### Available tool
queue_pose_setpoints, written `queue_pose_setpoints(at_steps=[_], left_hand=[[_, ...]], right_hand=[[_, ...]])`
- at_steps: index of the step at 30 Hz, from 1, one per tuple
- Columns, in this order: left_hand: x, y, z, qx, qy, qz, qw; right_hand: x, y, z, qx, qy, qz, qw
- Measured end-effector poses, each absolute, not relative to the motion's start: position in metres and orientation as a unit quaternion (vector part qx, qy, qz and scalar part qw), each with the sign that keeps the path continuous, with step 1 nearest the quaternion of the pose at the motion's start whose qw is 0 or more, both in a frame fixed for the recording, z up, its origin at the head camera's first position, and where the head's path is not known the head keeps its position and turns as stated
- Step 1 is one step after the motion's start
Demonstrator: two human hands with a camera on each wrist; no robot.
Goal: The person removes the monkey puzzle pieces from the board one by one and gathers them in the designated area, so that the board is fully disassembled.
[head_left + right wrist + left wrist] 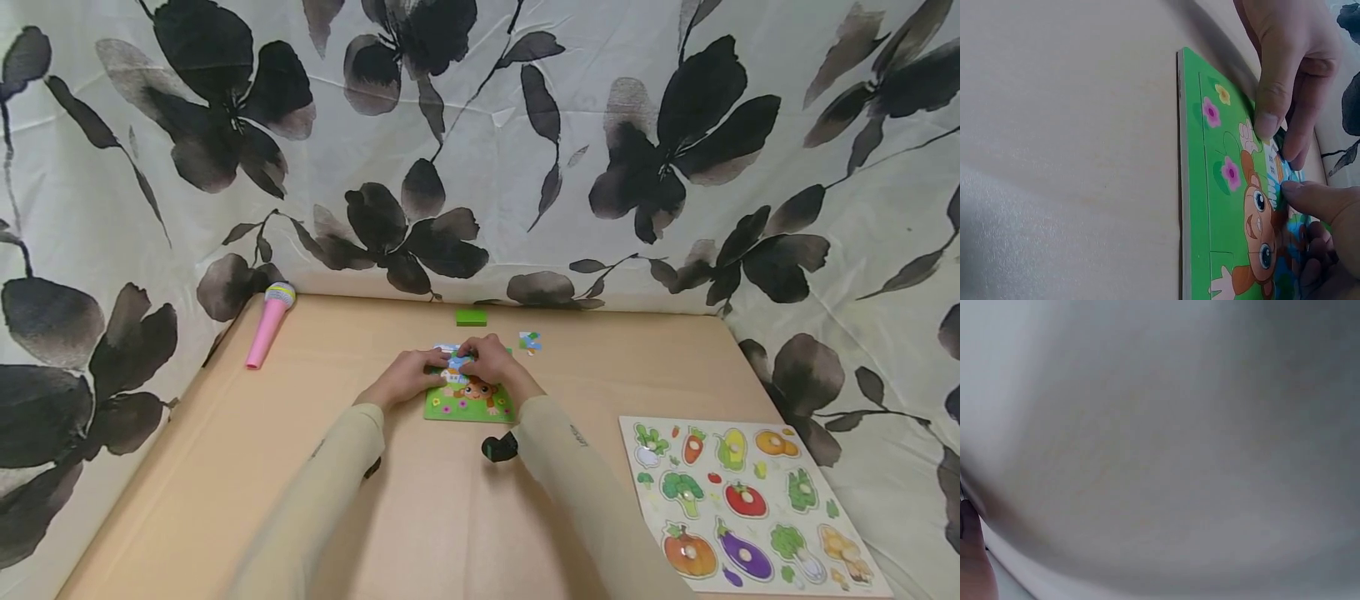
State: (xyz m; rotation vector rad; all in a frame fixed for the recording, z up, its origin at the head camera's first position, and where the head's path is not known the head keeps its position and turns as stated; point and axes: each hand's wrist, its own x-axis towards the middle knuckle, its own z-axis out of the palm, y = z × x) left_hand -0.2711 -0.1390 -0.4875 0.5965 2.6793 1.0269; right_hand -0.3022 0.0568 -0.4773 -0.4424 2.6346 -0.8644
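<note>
On the bench [420, 500], your green puzzle tray [1196, 187] contains fitted monkey pieces [1263, 231], with your left hand [407, 379] resting relaxed fingers on it and your right hand [491, 360] bent over it, grip not determinable.

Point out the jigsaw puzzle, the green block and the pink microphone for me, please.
Jigsaw puzzle [1227, 211], right wrist view: on its green area.
Green block [471, 317], head view: on its top face.
Pink microphone [266, 335], head view: on its handle.

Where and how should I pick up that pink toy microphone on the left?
I'd grip the pink toy microphone around its handle's middle, coming from above and the near side: it lies on its side, slim handle pointing roughly toward you and bulkier head at the far end.
</note>
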Motion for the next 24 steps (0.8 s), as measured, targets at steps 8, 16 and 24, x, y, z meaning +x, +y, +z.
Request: queue_pose_setpoints(at_steps=[8,16,24], left_hand=[[-0.2702,-0.1374,-0.4858,0.199,0.914,0.338,0.106],[-0.2699,-0.1367,-0.4859,0.201,0.914,0.335,0.11],[-0.2698,-0.1369,-0.4841,0.2,0.917,0.328,0.109]], right_hand=[[-0.3001,0.0547,-0.4776,-0.139,0.926,-0.319,0.145],[-0.3004,0.0556,-0.482,-0.153,0.93,-0.314,0.116],[-0.3029,0.0588,-0.4828,-0.181,0.923,-0.329,0.086]])
